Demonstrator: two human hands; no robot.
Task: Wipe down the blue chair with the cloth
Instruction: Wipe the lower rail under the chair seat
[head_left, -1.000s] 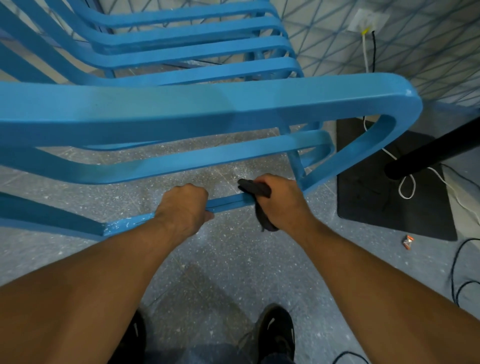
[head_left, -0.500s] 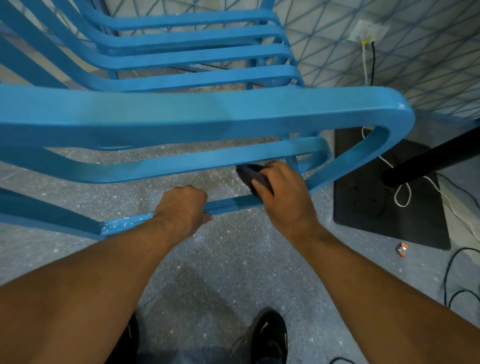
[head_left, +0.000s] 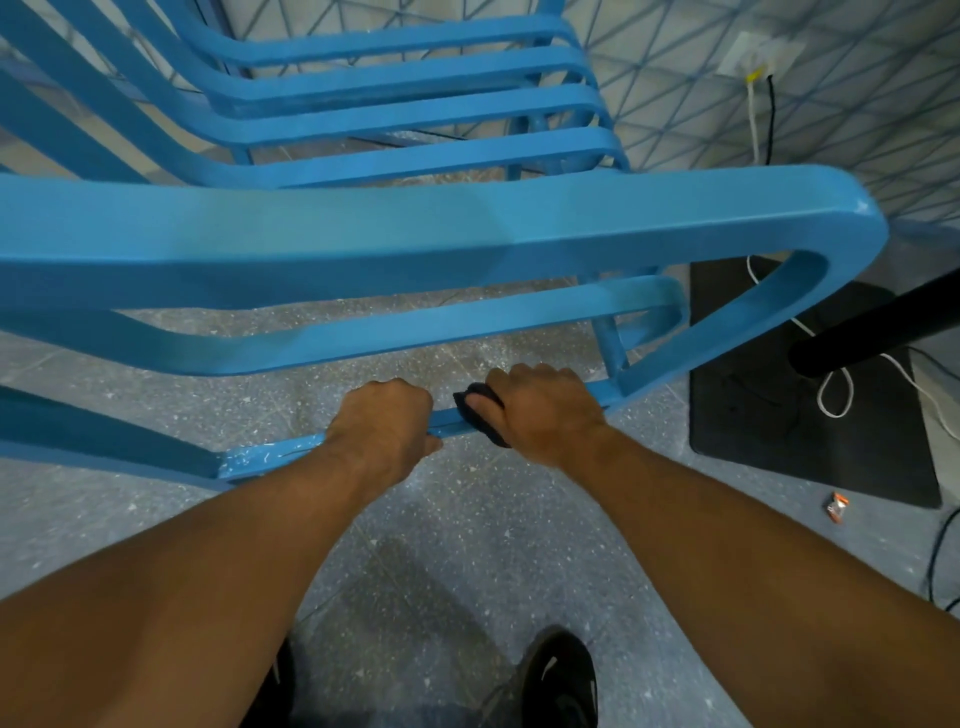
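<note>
One small dark cloth (head_left: 480, 415), soft and light I'd say, bunched on the low near rail (head_left: 447, 422) of the one blue slatted chair (head_left: 415, 234), centre. Right hand (head_left: 543, 415): grip clamped on cloth and rail. Left hand (head_left: 382, 421) just beside, grip wrapped round bare rail, which looks stiff, a sound hold. Two black shoes (head_left: 563, 686) below.

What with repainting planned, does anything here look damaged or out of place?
Yes. The blue chair's lowest rail, left of the left hand, shows white scratches in the paint. A small orange scrap lies on the floor.
</note>
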